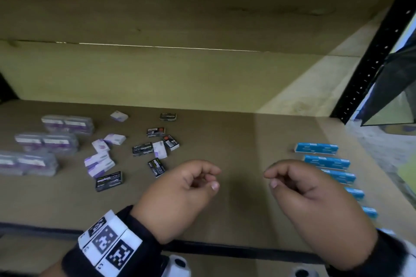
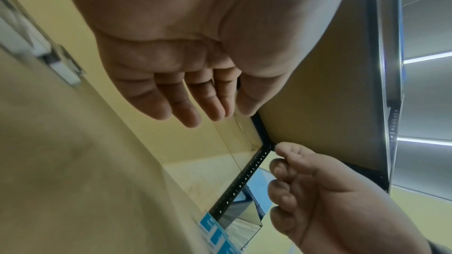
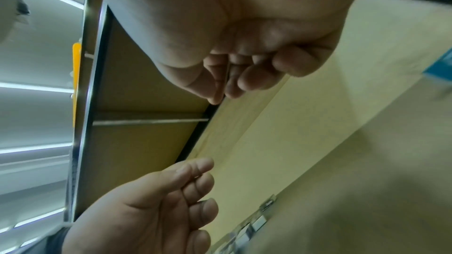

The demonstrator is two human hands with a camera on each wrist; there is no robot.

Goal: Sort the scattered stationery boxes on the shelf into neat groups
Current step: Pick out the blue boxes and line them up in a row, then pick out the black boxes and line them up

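The blue boxes (image 1: 316,148) already lie in a tidy row on the right side of the shelf (image 1: 247,141), and the clear packs (image 1: 67,124) sit lined up on the far left. The small black boxes (image 1: 141,149) and white-and-purple boxes (image 1: 99,163) are mixed up between them, so I think about half the job is left. The left hand (image 1: 180,193) and right hand (image 1: 308,195) hang just above the shelf, each grip loosely curled and holding nothing.

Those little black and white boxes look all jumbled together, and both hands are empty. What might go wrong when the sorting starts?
1. A white box lies wedged among black staple boxes, so grabbing one may drag a neighbour along.
2. The left hand reaching the far black box could brush through the nearer boxes.
3. The right hand hovers near the blue boxes, and might nudge that row askew.
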